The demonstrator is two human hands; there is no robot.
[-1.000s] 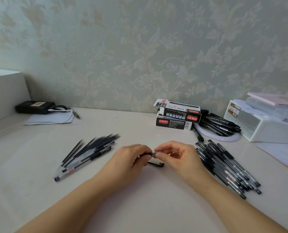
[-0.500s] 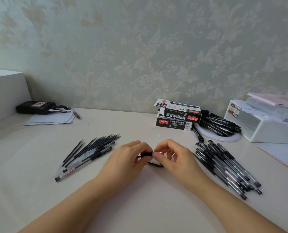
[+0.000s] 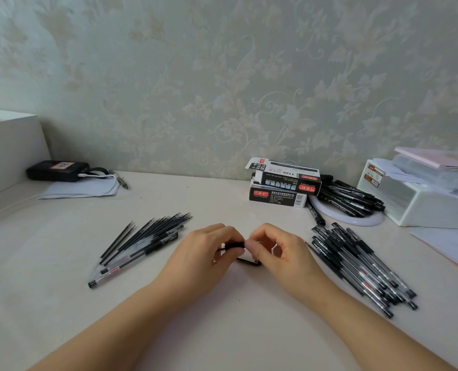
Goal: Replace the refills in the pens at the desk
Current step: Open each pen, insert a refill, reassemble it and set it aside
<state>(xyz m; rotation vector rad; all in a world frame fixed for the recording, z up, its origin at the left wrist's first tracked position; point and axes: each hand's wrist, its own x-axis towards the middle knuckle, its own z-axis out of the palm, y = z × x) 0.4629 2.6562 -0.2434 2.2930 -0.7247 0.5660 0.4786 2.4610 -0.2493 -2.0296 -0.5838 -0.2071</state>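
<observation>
Pen (image 3: 233,245) at centre of counter (image 3: 222,330), short black section showing between the two hands, rest hidden by fingers. Left hand (image 3: 203,255) at 9 o'clock of that section, fingers curled round it, thumb on top. Right hand (image 3: 278,253) at 3 o'clock, thumb and forefinger pinching the near end, other fingers loosely bent. Small black piece (image 3: 249,261) flat on counter just below the fingertips, at 6 o'clock of pen; kind unclear. Fan of loose refills (image 3: 145,236) with a few clear pens at 9 o'clock of left hand, near but apart. Heap of black pens (image 3: 356,266) at 3 o'clock of right hand, just beside the wrist. Two stacked pen boxes (image 3: 281,187) at 1 o'clock near wall, upper one open. More pens on white ring (image 3: 369,220) at 2 o'clock. White storage box (image 3: 420,202) far right. Black device (image 3: 56,170) on papers at 10 o'clock.
</observation>
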